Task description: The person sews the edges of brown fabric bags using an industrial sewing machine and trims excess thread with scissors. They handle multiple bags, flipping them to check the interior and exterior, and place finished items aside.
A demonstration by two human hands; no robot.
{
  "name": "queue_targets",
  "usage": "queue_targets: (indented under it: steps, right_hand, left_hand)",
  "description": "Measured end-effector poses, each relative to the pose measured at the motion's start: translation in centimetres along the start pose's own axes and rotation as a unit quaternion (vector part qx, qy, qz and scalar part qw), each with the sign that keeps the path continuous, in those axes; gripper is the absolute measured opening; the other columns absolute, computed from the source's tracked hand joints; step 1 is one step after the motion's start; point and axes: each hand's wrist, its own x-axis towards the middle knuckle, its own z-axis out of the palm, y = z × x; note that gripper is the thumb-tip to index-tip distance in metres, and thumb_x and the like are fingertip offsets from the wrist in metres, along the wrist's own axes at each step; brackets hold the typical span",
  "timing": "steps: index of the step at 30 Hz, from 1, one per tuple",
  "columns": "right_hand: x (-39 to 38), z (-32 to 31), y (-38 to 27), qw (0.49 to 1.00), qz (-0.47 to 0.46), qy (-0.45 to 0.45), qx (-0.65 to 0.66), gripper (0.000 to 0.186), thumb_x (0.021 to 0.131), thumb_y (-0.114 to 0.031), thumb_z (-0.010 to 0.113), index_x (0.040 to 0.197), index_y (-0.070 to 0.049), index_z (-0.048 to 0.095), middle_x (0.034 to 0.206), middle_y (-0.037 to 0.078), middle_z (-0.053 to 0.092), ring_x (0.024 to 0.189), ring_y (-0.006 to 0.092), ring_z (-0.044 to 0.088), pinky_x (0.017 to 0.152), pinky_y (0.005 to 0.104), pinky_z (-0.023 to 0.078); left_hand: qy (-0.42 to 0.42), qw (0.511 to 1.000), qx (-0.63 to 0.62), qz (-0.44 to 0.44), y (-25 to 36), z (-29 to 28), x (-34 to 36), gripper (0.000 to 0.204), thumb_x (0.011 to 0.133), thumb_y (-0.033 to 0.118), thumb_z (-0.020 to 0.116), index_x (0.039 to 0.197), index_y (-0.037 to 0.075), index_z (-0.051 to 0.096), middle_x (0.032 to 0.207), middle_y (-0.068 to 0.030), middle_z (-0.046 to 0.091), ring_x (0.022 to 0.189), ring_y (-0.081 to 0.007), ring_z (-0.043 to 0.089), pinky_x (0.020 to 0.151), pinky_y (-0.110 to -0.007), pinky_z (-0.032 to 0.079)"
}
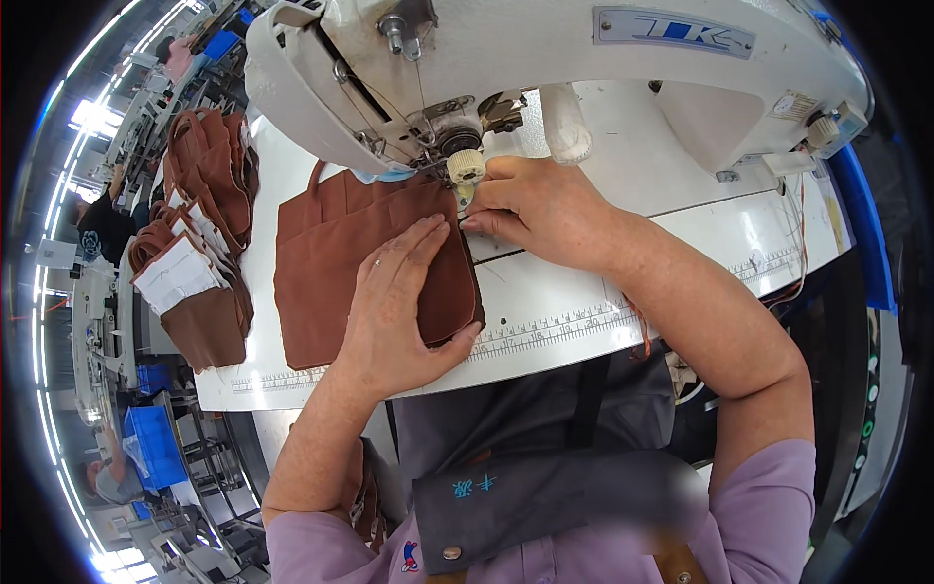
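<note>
Directly below the sewing machine, in the head view, a brown bag-like piece with a loop handle lay on the white table, its upper right corner near the machine's needle area. The left hand rested on this piece, nearer the person than the machine, flat, its fingers straight and close together and its thumb spread toward the right edge; it gripped nothing. Just beside the machine's needle area, the right hand was half curled at the piece's edge, thumb and forefinger near each other; whether they pinched it, I could not tell. Left of the machine were brown pieces with handles, some bearing white sheets. Nearer the person than the machine, a printed ruler ran along the table's front.
</note>
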Motion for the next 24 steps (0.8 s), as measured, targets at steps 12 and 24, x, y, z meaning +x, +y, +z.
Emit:
queue_targets:
  steps: [12, 24]
  right_hand:
    - [-0.4, -0.1, 0.0, 0.984, -0.100, 0.028, -0.148, 0.018, 0.085, -0.026, 0.074, 0.084, -0.009, 0.067, 0.086, 0.004, 0.062, 0.077, 0.0245, 0.069, 0.063, 0.0392, 0.056]
    - [0.0, -0.1, -0.4, 0.990, -0.069, 0.033, -0.121, 0.017, 0.085, -0.025, 0.073, 0.087, -0.009, 0.067, 0.088, 0.004, 0.063, 0.078, 0.0250, 0.070, 0.060, 0.0403, 0.055]
  left_hand:
    - [-0.076, 0.938, -0.309, -0.136, -1.4, -2.7, 1.0, 0.053, 0.098, 0.014, 0.039, 0.144, -0.007, 0.052, 0.151, -0.0189, 0.054, 0.148, -0.0283, 0.041, 0.128, -0.048, 0.009]
    - [-0.066, 0.966, -0.232, -0.090, -5.7, -1.5, -2.1, 0.052, 0.099, 0.011, 0.044, 0.148, -0.004, 0.047, 0.152, -0.0240, 0.051, 0.143, -0.0342, 0.047, 0.128, -0.052, 0.011]
